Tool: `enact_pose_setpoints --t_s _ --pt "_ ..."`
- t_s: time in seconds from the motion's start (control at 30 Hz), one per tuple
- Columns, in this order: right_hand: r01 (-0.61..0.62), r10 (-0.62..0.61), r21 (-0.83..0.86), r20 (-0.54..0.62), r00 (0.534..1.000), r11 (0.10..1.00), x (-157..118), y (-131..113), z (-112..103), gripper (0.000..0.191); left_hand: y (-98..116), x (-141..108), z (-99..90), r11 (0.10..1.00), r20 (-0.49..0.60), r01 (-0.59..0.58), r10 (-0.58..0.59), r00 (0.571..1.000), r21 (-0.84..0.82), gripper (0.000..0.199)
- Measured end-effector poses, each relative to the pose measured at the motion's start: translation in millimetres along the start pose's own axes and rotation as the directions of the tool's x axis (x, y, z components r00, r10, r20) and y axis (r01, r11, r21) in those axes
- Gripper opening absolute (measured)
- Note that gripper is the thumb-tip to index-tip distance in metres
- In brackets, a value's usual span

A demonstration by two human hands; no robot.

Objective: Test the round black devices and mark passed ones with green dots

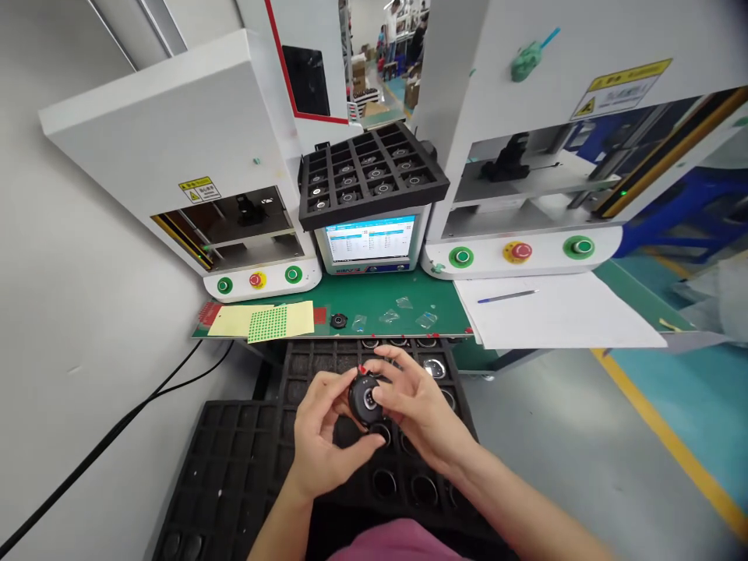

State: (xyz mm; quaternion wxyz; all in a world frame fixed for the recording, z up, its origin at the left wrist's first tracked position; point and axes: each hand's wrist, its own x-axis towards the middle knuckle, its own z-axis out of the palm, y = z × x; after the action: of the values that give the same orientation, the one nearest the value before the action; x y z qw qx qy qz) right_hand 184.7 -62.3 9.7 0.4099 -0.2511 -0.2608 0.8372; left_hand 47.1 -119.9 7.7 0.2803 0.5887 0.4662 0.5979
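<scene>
Round black part being held between both hands above the black compartment tray.

Left hand and right hand are each closing a narrow fingertip grip on its rim, its ringed face pointing up toward the camera. It looks small, light and rigid, best taken by the edge. The green worktop is lying just beyond.

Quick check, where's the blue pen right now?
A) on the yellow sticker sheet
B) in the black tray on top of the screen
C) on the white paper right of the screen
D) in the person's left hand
C: the blue pen lies on the white paper, right of the screen, away from both hands.
</scene>
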Motion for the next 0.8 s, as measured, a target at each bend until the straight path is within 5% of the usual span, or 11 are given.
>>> enact_pose_setpoints --t_s 0.17,0.23,0.33,0.4,0.57,0.8 --pt "-0.082 0.09 0.106 -0.068 0.994 0.991 -15.2 11.9 2.1 0.058 -1.2 5.4 -0.4 0.995 0.054 0.025 -0.021 0.998 -0.092 0.053" --pt "0.028 -0.022 0.041 -0.14 0.99 0.999 -18.2 12.6 1.0 0.05 0.2 4.6 0.6 0.987 0.052 0.062 -0.055 0.997 -0.147 0.05" --pt "0.257 -0.286 -0.136 -0.282 0.916 0.957 -24.1 8.7 -2.1 0.031 5.4 -0.4 0.7 0.963 0.072 0.157 -0.145 0.987 -0.219 0.048" --pt "0.279 -0.322 -0.185 -0.273 0.907 0.942 -30.9 4.6 -2.8 0.024 9.6 -4.9 -0.3 0.947 0.117 0.215 -0.192 0.974 -0.24 0.05" --pt "0.13 -0.135 -0.056 -0.098 0.986 0.99 -47.3 -3.0 2.7 0.027 14.9 -15.0 -3.5 0.975 0.211 0.183 -0.155 0.965 -0.124 0.057" --pt "-0.054 0.055 0.037 -0.008 0.998 0.998 -50.8 -3.9 3.9 0.031 15.3 -16.5 -6.0 0.993 0.229 0.105 -0.092 0.969 -0.046 0.054"
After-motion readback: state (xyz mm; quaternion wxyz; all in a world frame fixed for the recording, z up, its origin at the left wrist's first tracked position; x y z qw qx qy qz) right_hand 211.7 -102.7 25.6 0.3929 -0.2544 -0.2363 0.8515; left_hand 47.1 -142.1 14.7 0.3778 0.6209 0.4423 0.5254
